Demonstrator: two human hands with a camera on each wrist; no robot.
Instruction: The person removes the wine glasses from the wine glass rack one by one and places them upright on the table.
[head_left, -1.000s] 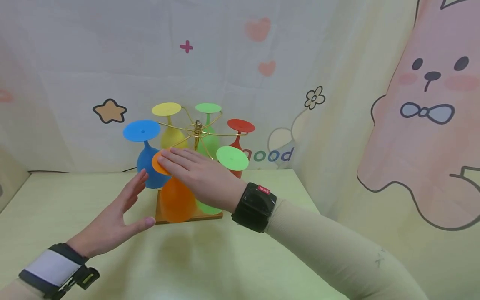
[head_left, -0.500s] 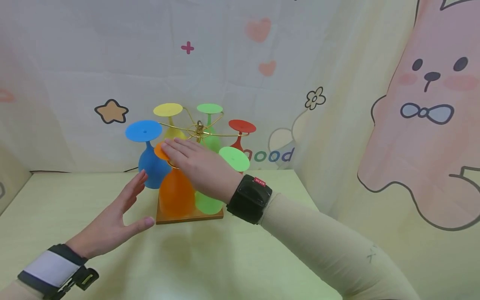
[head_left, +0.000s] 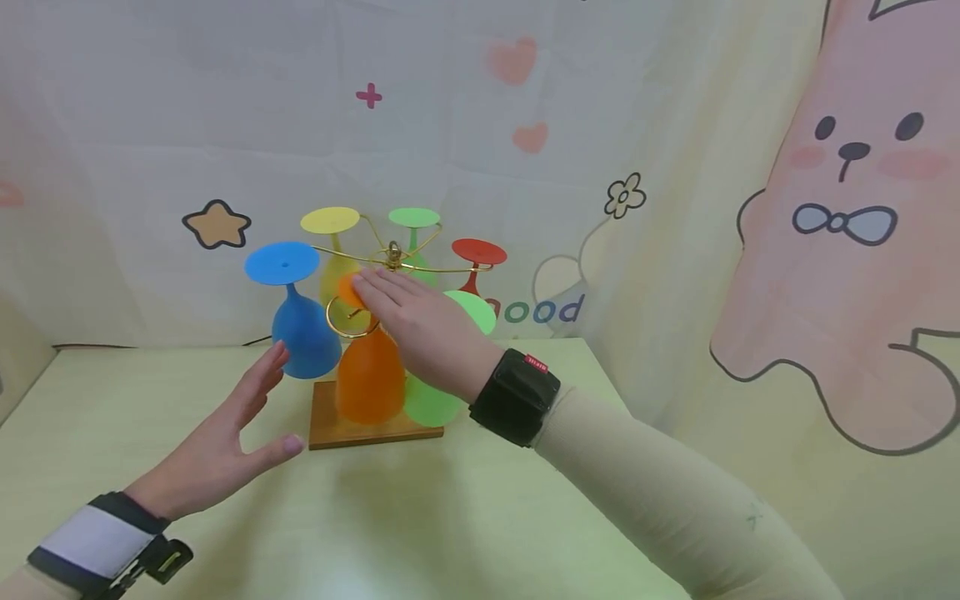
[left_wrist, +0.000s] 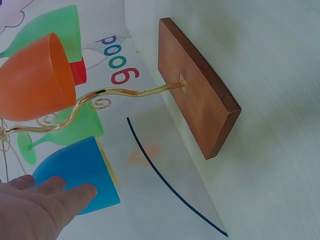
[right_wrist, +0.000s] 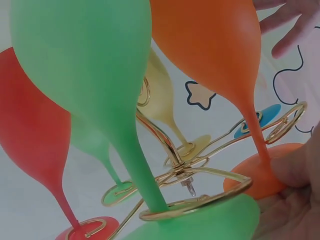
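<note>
My right hand (head_left: pixel 431 329) grips an upside-down orange wine goblet (head_left: pixel 371 379) by its round foot (head_left: pixel 349 289). In the right wrist view the thumb (right_wrist: pixel 295 162) lies by the stem, with fingers under the foot. The goblet's bowl hangs over the wooden base (head_left: pixel 326 417) of a gold wire glass rack (head_left: pixel 393 258). An open gold loop (head_left: pixel 330 319) of the rack shows just left of the goblet's stem. My left hand (head_left: pixel 213 446) is held in the air with fingers extended, near a hanging blue goblet (head_left: pixel 303 333); it holds nothing.
Other goblets hang upside down from the rack: yellow (head_left: pixel 330 220), red (head_left: pixel 480 252), a green one at the back (head_left: pixel 414 217) and a green one at front right (head_left: pixel 433 406). The rack stands on a pale table (head_left: pixel 525 500) before a printed curtain (head_left: pixel 285 100).
My right hand has raised the orange goblet a little and shifted it right, so the gold loop now shows left of its stem. The left hand has stayed nearly still.
</note>
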